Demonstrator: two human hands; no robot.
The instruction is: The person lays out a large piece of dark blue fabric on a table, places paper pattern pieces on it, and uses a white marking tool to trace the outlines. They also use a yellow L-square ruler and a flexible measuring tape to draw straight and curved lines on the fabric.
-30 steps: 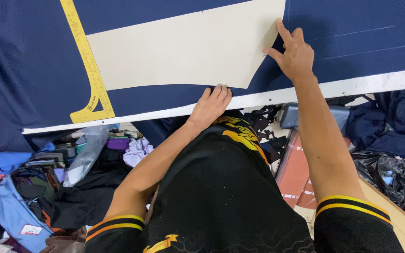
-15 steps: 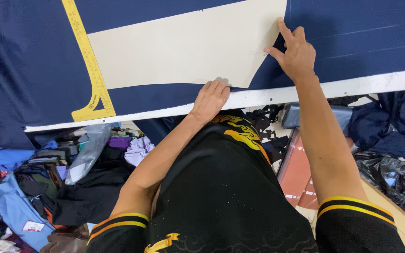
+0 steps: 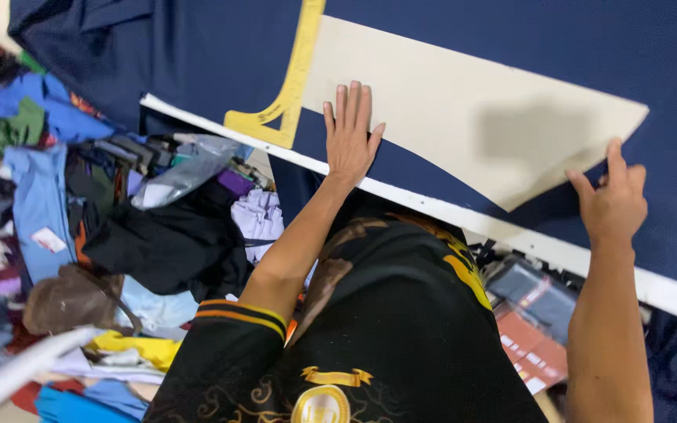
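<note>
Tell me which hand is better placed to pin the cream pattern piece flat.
Left, probably. The left hand lies flat, fingers spread, on the cream pattern piece; the right hand only touches its pointed lower tip over the navy fabric.

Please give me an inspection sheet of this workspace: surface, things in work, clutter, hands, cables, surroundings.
Surface: table with white edge, covered by navy fabric.
Things in work: beige paper pattern flat on the fabric; yellow curved ruler along its left end.
Clutter: heap of clothes and plastic bag below the table.
Hands: left hand flat on pattern edge; right hand near its pointed tip, no grip.
Cables: nothing seen.
Surroundings: red packages on floor.
</note>
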